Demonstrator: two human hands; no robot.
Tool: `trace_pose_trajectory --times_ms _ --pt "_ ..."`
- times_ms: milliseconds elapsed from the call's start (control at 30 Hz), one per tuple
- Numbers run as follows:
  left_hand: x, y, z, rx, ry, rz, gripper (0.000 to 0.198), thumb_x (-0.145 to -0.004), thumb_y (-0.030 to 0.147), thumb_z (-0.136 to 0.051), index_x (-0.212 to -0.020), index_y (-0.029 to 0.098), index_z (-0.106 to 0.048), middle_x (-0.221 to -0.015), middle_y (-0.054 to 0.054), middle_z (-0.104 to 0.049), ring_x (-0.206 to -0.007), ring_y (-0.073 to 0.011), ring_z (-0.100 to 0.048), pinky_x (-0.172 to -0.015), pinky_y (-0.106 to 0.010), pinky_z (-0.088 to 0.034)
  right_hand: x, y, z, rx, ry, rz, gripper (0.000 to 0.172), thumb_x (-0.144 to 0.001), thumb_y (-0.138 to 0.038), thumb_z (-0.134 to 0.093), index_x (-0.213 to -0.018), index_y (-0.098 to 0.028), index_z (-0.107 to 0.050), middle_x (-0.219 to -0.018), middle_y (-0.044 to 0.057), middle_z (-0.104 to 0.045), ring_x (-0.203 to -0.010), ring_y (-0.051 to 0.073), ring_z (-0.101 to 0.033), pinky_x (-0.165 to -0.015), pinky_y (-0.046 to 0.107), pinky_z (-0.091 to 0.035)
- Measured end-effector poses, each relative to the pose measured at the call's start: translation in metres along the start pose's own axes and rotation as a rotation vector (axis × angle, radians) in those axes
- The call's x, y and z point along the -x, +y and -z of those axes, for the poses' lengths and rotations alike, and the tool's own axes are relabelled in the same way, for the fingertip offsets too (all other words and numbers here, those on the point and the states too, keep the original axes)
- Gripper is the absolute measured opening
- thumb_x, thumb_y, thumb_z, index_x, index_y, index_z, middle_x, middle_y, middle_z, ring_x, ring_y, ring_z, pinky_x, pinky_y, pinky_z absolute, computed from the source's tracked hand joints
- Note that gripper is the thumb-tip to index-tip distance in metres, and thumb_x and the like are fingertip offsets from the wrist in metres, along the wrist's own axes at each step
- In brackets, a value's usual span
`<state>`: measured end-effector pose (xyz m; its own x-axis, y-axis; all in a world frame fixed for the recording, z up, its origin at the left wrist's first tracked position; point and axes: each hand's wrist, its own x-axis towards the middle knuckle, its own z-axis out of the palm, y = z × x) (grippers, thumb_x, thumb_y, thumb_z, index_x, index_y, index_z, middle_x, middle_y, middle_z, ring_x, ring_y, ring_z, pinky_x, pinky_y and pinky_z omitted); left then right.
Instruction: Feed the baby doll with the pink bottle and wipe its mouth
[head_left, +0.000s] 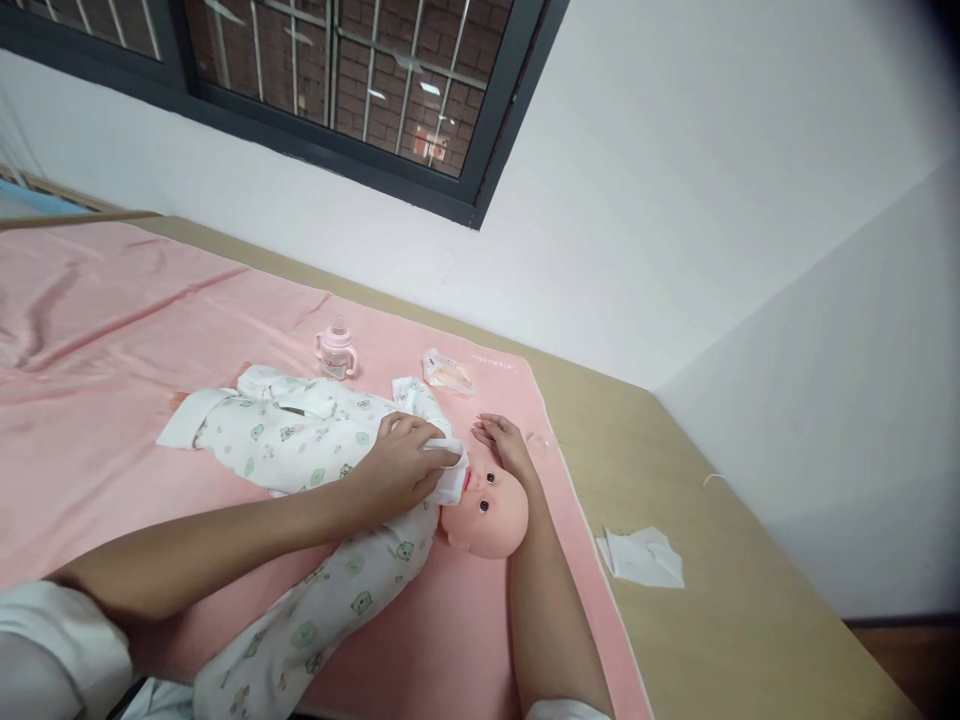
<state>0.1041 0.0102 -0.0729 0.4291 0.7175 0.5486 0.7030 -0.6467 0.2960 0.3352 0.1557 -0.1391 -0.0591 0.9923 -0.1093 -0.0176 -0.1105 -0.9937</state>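
The left hand angles in from the lower left, thumb and fingers closed on a white cloth at the mouth of the doll, which lies across the centre. Curved past the doll's head, the right hand is loosely open, seemingly holding nothing. The pink mat ends right of centre; open desk beyond carries a folded tissue.

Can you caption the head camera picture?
Left hand holds a white cloth by the doll's face on a pink sheet.
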Motion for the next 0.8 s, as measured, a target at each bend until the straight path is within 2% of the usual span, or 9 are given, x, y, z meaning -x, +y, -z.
trace_pose_trajectory --times_ms 500,700,800 --pt "-0.0004 0.0033 0.0022 0.001 -0.047 -0.009 0.031 -0.088 0.013 -0.044 -0.109 0.025 -0.063 -0.109 -0.008 -0.06 -0.102 -0.0263 -0.046 -0.09 -0.047 -0.029 0.0013 -0.003 -0.0017 0.005 0.008 -0.012 0.013 -0.079 -0.012 -0.057 -0.09 -0.014 -0.065 -0.084 0.006 -0.069 -0.076 0.013 -0.068 -0.083 0.026 -0.057" --pt "-0.0002 -0.001 0.0023 0.036 -0.023 -0.029 0.047 -0.081 0.002 -0.043 -0.111 0.03 -0.065 -0.098 -0.006 -0.058 -0.093 -0.023 -0.046 -0.088 -0.044 -0.03 -0.0004 -0.0008 -0.0005 0.0 0.007 -0.012 0.011 -0.079 -0.016 -0.061 -0.09 -0.015 -0.064 -0.085 0.006 -0.068 -0.077 0.013 -0.068 -0.085 0.028 -0.057" --pt "-0.0001 0.0006 0.005 0.091 -0.029 -0.047 0.047 -0.081 0.001 -0.043 -0.109 0.031 -0.067 -0.097 -0.006 -0.058 -0.094 -0.0226 -0.045 -0.088 -0.042 -0.03 -0.0015 0.0006 0.0 -0.005 0.005 -0.011 0.011 -0.08 -0.017 -0.061 -0.09 -0.015 -0.064 -0.086 0.006 -0.068 -0.077 0.013 -0.068 -0.085 0.028 -0.057"
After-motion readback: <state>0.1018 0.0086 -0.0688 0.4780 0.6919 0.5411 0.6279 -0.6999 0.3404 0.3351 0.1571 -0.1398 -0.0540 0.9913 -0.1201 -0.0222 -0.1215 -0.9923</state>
